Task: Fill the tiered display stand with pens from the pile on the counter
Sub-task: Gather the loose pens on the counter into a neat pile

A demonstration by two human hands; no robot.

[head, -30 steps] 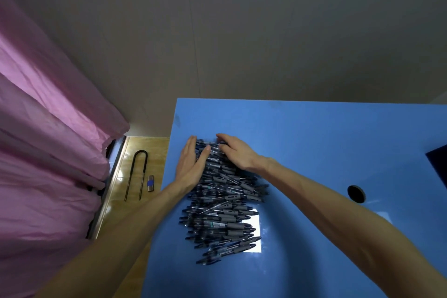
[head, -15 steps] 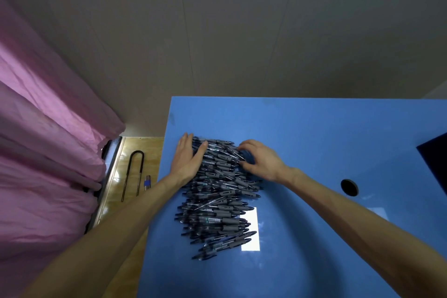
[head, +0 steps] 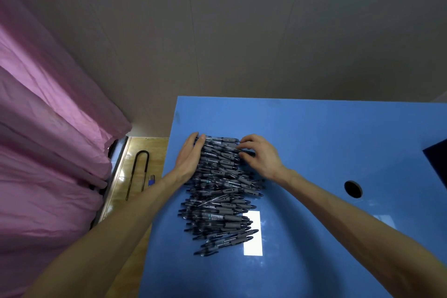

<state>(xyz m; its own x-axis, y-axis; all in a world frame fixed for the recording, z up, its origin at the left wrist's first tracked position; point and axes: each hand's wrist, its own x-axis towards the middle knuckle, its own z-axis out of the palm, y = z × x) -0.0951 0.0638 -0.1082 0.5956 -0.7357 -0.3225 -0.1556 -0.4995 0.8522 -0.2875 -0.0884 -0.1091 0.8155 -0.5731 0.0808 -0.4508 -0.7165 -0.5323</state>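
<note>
A long pile of dark grey pens [head: 219, 196] lies on the blue counter [head: 314, 143], the pens lined up side by side. My left hand [head: 189, 157] presses flat, fingers straight, against the pile's far left edge. My right hand [head: 260, 156] sits at the pile's far right side with its fingers curled onto the pens' tips. No display stand shows, apart from a dark corner [head: 437, 159] at the right edge that I cannot identify.
A round hole [head: 353, 189] is cut in the counter on the right. Pink curtains [head: 48, 140] hang at the left. On the yellowish floor beside the counter lie a black U-shaped bar [head: 137, 172] and a small blue object [head: 151, 179]. A grey wall stands behind.
My right hand slid from the top of the pile over to its right side. My left hand stayed pressed on the left edge. The view shifted slightly.
</note>
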